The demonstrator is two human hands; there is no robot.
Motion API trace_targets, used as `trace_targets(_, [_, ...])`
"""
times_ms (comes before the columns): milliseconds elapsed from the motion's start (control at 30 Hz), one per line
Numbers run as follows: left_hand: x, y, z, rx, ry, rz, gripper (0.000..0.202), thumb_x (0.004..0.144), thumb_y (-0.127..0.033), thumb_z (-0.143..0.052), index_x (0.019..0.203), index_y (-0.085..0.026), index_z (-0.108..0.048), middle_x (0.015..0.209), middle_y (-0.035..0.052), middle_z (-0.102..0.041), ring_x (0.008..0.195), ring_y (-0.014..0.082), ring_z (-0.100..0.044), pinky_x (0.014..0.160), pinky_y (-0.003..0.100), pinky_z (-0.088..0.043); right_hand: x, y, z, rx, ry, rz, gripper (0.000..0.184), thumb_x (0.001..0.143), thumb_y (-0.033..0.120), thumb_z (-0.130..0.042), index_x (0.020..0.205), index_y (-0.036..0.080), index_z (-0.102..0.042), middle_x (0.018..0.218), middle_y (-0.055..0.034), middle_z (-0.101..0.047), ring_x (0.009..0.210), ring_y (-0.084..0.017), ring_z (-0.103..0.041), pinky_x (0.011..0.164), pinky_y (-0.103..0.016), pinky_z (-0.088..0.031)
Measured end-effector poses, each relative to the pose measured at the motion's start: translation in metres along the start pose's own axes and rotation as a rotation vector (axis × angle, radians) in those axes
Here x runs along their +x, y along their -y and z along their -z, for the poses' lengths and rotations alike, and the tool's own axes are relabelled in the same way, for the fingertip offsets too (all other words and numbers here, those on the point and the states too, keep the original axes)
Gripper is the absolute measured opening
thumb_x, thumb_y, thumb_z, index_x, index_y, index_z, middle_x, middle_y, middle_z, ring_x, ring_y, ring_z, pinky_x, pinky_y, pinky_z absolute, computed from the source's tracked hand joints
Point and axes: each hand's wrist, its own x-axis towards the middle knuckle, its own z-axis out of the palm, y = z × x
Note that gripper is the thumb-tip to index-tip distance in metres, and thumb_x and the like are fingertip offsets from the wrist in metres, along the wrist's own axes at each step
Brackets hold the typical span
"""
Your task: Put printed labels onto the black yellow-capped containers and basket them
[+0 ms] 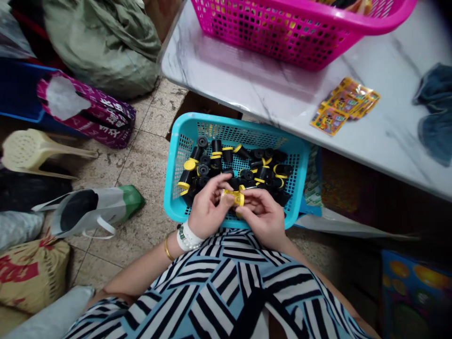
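My left hand (211, 205) pinches a small cylinder with a yellow printed wrap (233, 197) between thumb and fingers. On the cylinder's right end, the fingertips of my right hand (263, 212) close around its yellow rim. Both hands are over the near side of a turquoise plastic basket (169, 188). Inside it lie several small black cylinders (216, 146) with yellow caps, tipped at various angles. Parts of the wrapped cylinder are covered by my fingers.
A marble-patterned table (226, 80) stands beyond the basket, bearing a pink basket (275, 30), a stack of yellow printed stickers (344, 106) and dark blue cloth (436, 113). On the tiled floor to the left are a cream stool (26, 148), a purple bag (106, 115) and a white-green bag (109, 205).
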Motion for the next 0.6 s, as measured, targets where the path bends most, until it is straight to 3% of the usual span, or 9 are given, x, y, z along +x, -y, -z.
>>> trace_targets(67, [0.001,-0.004,0.005,-0.096,0.044,0.164,0.039,0.092,-0.05,-0.057,0.116,-0.019,-0.063,0.087,0.0034,-0.062,0.069,0.0137,-0.058,0.063,0.026,-0.05,0.001,-0.002,0.004,-0.175,0.0,0.197,0.031,0.08,0.023,-0.077,0.109,0.026,-0.066,0.107,-0.0071,-0.068,0.09,-0.02,-0.07,0.076,-0.035,-0.064])
trace_targets(133, [0.001,-0.005,0.008,-0.163,0.202,0.292,0.04,0.089,-0.053,-0.06,0.106,-0.017,-0.063,0.078,0.0001,-0.058,0.059,0.0108,-0.053,0.055,0.024,-0.046,0.001,-0.003,0.008,-0.306,0.046,0.351,0.036,0.078,0.02,-0.078,0.111,0.027,-0.067,0.106,-0.0077,-0.068,0.091,-0.022,-0.068,0.075,-0.037,-0.063])
trace_targets(200, [0.0,-0.003,0.009,-0.222,0.32,0.346,0.038,0.087,-0.052,-0.065,0.1,-0.017,-0.062,0.072,-0.0024,-0.055,0.055,0.0091,-0.048,0.052,0.022,-0.042,-0.001,-0.003,0.009,-0.329,0.063,0.413,0.038,0.077,0.018,-0.078,0.111,0.027,-0.067,0.1,-0.0065,-0.069,0.085,-0.02,-0.068,0.069,-0.035,-0.063])
trace_targets(367, [-0.012,0.012,0.002,-0.287,0.272,0.224,0.035,0.083,-0.045,-0.072,0.103,-0.018,-0.062,0.085,0.0006,-0.059,0.069,0.0119,-0.054,0.061,0.023,-0.044,-0.013,-0.005,0.004,-0.254,-0.037,0.345,0.027,0.081,0.019,-0.075,0.106,0.024,-0.068,0.096,-0.0044,-0.065,0.075,-0.014,-0.066,0.061,-0.028,-0.061])
trace_targets(500, [-0.019,0.02,-0.005,-0.429,0.275,0.238,0.037,0.085,-0.046,-0.071,0.107,-0.02,-0.059,0.072,-0.0045,-0.052,0.054,0.0069,-0.043,0.05,0.019,-0.033,-0.022,-0.007,0.002,-0.206,-0.018,0.293,0.026,0.084,0.026,-0.074,0.109,0.024,-0.067,0.103,-0.0058,-0.064,0.084,-0.016,-0.068,0.068,-0.028,-0.063])
trace_targets(600, [-0.023,0.019,-0.01,-0.496,0.262,0.209,0.036,0.083,-0.045,-0.073,0.103,-0.019,-0.057,0.069,-0.0057,-0.05,0.052,0.0056,-0.04,0.049,0.018,-0.031,-0.027,-0.005,0.003,-0.126,-0.048,0.286,0.019,0.088,0.03,-0.07,0.106,0.023,-0.068,0.099,-0.0044,-0.063,0.075,-0.015,-0.068,0.065,-0.029,-0.064])
